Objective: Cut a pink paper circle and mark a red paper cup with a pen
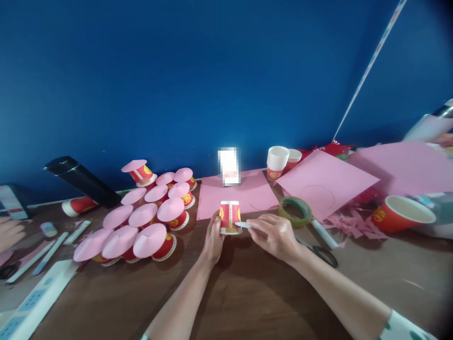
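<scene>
My left hand [213, 238] is closed around the side of a red paper cup [225, 217] with yellow print, held upside down over the table. Between the fingers of my right hand [274, 234] is a slim white pen-like tool [243, 225], its tip at the cup's right side near the rim; whether it touches the cup I cannot tell. Most of this tool is hidden by my fingers. Behind the cup lies a sheet of pink paper [212, 193]. To the left stand several upturned red cups [169, 245] topped with shallow pink paper cones [149, 240].
Right of my hands lie a tape roll [295, 211], black scissors [325, 256], pink paper scraps [354, 224] and a large red cup [403, 215]. White cups [278, 160] stand behind. At left are a black bottle [83, 179], a power strip [38, 297] and another person's hand [10, 234].
</scene>
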Tool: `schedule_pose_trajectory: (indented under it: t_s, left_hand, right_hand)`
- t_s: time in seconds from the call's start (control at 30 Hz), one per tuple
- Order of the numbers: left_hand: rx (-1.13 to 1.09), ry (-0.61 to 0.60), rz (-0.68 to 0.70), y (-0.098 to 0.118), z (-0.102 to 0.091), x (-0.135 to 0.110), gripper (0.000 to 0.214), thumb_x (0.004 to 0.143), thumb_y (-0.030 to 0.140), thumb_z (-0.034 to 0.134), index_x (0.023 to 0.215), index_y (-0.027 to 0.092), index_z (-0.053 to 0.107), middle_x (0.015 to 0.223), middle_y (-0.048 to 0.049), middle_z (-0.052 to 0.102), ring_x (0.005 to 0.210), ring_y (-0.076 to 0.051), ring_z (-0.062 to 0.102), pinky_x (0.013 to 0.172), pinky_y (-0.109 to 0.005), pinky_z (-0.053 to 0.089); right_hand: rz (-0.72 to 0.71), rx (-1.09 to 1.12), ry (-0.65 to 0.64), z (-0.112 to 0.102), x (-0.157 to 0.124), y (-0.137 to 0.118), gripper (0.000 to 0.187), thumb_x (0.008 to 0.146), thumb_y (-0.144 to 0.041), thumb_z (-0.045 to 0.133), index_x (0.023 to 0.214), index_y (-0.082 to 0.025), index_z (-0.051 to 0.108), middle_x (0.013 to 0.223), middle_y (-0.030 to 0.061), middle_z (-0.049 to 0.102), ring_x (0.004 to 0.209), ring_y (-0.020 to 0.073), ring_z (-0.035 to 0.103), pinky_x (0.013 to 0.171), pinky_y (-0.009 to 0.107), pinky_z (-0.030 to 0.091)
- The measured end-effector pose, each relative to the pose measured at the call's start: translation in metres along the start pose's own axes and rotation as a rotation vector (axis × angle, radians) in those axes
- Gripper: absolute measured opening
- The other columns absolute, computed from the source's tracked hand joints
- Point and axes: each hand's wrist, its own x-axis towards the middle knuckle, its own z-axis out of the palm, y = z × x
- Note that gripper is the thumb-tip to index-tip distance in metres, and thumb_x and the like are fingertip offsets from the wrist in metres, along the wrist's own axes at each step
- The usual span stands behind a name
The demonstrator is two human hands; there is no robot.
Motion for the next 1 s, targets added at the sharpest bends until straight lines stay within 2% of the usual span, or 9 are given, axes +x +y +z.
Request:
schedule_pose_trajectory:
  t_s: [0.27,0.47,0.67,0.8,0.93,1.0]
  left_hand:
    - [0.03,0.044,-0.004,-0.0035,-0.0019,0.0017,0.034,0.084,0.043,0.043,0.106,0.019,0.054,0.098,-0.0054,0.06,0.088,-0.018,0.058,0.076,-0.029,0.045]
    - [0.043,0.029,-0.004,-0.0006,0.0005,0.0004,0.036,0.082,0.044,0.046,0.106,0.02,0.055,0.099,-0.0057,0.061,0.088,-0.018,0.058,0.076,-0.028,0.045]
    - [0.045,0.045,0.001,-0.0012,-0.0012,0.0009,0.036,0.082,0.044,0.045,0.107,0.021,0.055,0.096,-0.0044,0.061,0.086,-0.017,0.057,0.074,-0.027,0.045]
    - [0.026,0.008,-0.008,-0.0031,-0.0026,0.0009,0.034,0.083,0.043,0.046,0.108,0.021,0.054,0.097,-0.0048,0.06,0.085,-0.016,0.056,0.074,-0.026,0.045]
    - [0.002,0.011,0.002,-0.004,-0.0019,0.0007,0.033,0.083,0.041,0.046,0.106,0.02,0.055,0.094,-0.0045,0.059,0.084,-0.015,0.056,0.072,-0.026,0.045]
    - [-0.013,0.007,0.013,-0.0031,-0.0009,0.0006,0.031,0.083,0.04,0.046,0.104,0.02,0.055,0.089,-0.003,0.059,0.08,-0.014,0.056,0.07,-0.025,0.045]
  right_hand:
    - [-0.057,0.012,-0.02,-0.0014,0.0024,-0.0025,0.022,0.081,-0.017,0.056,0.101,-0.023,0.061,0.079,0.0022,0.068,0.07,0.0143,0.061,0.068,0.027,0.048]
    - [-0.008,-0.007,0.009,-0.0001,0.0007,-0.0021,0.022,0.081,-0.018,0.056,0.102,-0.023,0.061,0.081,0.0035,0.068,0.071,0.0147,0.061,0.069,0.027,0.048]
    - [-0.051,0.014,-0.015,-0.0009,0.0024,-0.0023,0.02,0.081,-0.017,0.056,0.099,-0.022,0.062,0.079,0.002,0.068,0.07,0.0138,0.062,0.069,0.026,0.048]
    - [0.011,0.043,0.032,-0.001,0.0018,-0.0017,0.021,0.08,-0.018,0.057,0.1,-0.022,0.063,0.078,0.0033,0.067,0.069,0.014,0.061,0.067,0.026,0.049]
    - [0.121,0.213,0.101,0.0001,0.0006,-0.0038,0.018,0.079,-0.018,0.057,0.096,-0.021,0.063,0.08,0.004,0.068,0.063,0.0135,0.061,0.057,0.024,0.05]
    - [0.189,0.281,0.124,0.0011,0.0006,-0.0064,0.016,0.08,-0.019,0.055,0.094,-0.021,0.063,0.084,0.0052,0.068,0.069,0.0156,0.062,0.057,0.024,0.051]
